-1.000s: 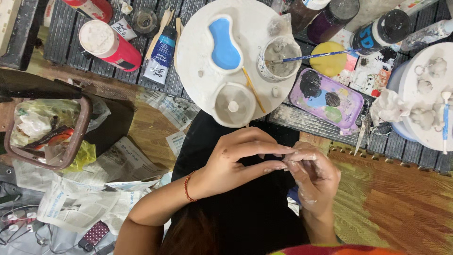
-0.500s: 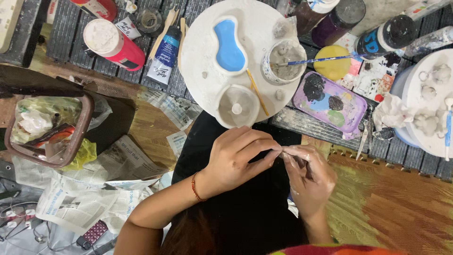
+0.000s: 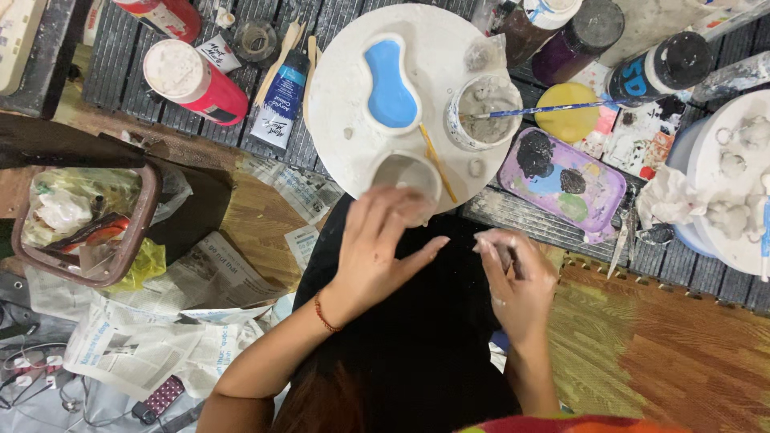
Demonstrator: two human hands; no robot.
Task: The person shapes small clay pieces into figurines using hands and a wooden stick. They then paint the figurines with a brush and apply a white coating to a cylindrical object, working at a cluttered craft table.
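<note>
Clay bit (image 3: 491, 240) pinched in right hand (image 3: 517, 277) fingertips over lap; left hand (image 3: 381, 244) spread, hovering near small white bowl (image 3: 407, 172).

"Where is your one camera sitting?"

"On my head, aimed almost straight down. I see my lap and both forearms from close by, with the round white board (image 3: 345, 104) just beyond my knees, near the top of the frame."

"How wide does it reach?"

"Left of the board it takes in the bin (image 3: 88, 224); right of the board, the purple palette (image 3: 597, 188). There is no second view to overlap with it."
</note>
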